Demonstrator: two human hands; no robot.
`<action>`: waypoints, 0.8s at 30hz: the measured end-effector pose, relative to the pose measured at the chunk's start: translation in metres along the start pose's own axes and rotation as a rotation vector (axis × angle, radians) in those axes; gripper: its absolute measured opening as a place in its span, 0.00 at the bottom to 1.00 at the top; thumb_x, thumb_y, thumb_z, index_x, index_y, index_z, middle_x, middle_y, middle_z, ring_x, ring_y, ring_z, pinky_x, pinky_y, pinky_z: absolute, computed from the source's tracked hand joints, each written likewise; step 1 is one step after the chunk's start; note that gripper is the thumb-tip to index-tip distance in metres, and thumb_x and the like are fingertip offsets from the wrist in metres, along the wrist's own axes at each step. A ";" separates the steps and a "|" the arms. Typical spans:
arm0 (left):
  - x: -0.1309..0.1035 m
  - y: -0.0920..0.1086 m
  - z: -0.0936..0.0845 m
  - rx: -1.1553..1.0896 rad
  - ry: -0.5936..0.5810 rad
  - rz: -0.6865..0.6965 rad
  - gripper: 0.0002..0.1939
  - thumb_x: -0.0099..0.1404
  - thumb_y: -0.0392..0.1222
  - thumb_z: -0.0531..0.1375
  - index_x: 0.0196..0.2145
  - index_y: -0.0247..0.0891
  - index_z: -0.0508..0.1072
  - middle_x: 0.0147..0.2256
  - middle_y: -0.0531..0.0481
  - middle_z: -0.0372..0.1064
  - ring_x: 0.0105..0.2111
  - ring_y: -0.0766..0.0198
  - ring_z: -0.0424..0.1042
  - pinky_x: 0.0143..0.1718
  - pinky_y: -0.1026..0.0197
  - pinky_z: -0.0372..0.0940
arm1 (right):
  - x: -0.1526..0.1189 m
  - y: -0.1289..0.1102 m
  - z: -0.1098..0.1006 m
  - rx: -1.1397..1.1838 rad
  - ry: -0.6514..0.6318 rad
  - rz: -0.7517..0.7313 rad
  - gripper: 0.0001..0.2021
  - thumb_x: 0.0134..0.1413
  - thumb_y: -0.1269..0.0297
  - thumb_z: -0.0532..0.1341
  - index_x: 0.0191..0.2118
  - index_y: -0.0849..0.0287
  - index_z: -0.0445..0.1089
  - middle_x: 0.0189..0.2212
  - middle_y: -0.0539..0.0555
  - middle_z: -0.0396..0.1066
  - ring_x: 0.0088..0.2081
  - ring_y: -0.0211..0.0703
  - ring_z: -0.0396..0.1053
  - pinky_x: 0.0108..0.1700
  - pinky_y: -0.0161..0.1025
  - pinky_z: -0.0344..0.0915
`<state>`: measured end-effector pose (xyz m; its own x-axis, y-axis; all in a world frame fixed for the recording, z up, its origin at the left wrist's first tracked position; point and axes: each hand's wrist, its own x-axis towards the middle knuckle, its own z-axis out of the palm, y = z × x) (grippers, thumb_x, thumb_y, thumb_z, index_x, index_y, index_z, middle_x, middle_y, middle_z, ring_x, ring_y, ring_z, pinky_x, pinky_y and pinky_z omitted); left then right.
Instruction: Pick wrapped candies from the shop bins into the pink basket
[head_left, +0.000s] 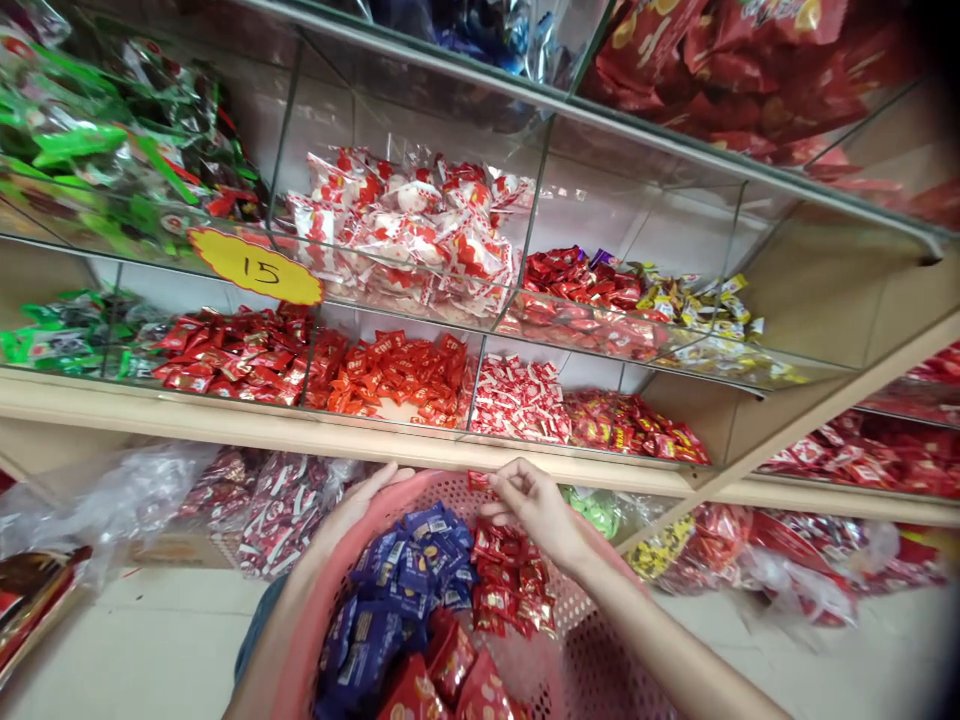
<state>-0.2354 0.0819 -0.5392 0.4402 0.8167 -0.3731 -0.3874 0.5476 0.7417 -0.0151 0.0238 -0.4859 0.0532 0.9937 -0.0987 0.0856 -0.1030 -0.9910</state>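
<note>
My right hand (525,500) pinches a small red wrapped candy (478,481) above the far side of a pink plastic basket (435,482). Along the left of the basket runs my left arm, with my left hand (369,497) holding the rim, its fingers laid over the far edge. Inside, blue candy packets (416,565) fill the left part. Small red wrapped candies (510,585) lie on the right, below my right hand. Larger red packets (450,675) sit nearest me. My left thumb is hidden.
Glass-fronted shelves (420,440) of wrapped candy rise just beyond the basket. A yellow price tag (259,266) reads 15. Below, clear plastic bags of candy (281,510) stand at left, with more bags (787,560) at right on the tiled floor (172,630).
</note>
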 end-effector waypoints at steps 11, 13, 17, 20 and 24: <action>0.006 0.000 0.002 -0.148 0.015 -0.147 0.22 0.56 0.47 0.60 0.47 0.34 0.69 0.43 0.45 0.73 0.48 0.55 0.69 0.53 0.57 0.60 | -0.033 0.034 -0.058 -0.886 -0.143 -0.344 0.09 0.58 0.63 0.49 0.30 0.57 0.62 0.28 0.50 0.66 0.29 0.38 0.62 0.32 0.37 0.61; 0.005 0.000 0.004 -0.165 0.036 -0.141 0.20 0.57 0.45 0.59 0.46 0.34 0.70 0.43 0.46 0.73 0.48 0.56 0.68 0.53 0.59 0.60 | -0.032 0.035 -0.053 -0.999 -0.209 -0.407 0.09 0.58 0.65 0.47 0.32 0.56 0.63 0.30 0.51 0.66 0.31 0.38 0.63 0.34 0.38 0.61; 0.002 0.002 0.006 -0.160 0.029 -0.154 0.18 0.58 0.46 0.58 0.45 0.35 0.71 0.41 0.47 0.74 0.47 0.55 0.69 0.52 0.57 0.60 | -0.027 0.039 -0.044 -1.160 -0.239 -0.543 0.10 0.58 0.65 0.48 0.33 0.55 0.66 0.34 0.53 0.65 0.37 0.41 0.64 0.37 0.39 0.61; 0.003 0.002 0.003 -0.167 0.008 -0.161 0.19 0.57 0.47 0.59 0.45 0.35 0.70 0.42 0.47 0.74 0.47 0.55 0.69 0.52 0.56 0.60 | -0.025 0.040 -0.041 -1.201 -0.226 -0.576 0.10 0.59 0.65 0.48 0.33 0.55 0.66 0.31 0.52 0.66 0.35 0.41 0.64 0.37 0.39 0.61; 0.008 -0.002 -0.003 -0.153 0.045 -0.127 0.20 0.58 0.47 0.58 0.46 0.36 0.69 0.46 0.47 0.71 0.49 0.57 0.67 0.53 0.58 0.60 | -0.029 0.043 -0.043 -1.264 -0.262 -0.624 0.11 0.59 0.67 0.48 0.32 0.55 0.66 0.29 0.51 0.67 0.31 0.41 0.64 0.36 0.41 0.59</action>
<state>-0.2333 0.0880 -0.5450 0.4579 0.7450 -0.4850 -0.4517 0.6649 0.5949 0.0302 -0.0113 -0.5221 -0.4922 0.8550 0.1634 0.8447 0.5145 -0.1476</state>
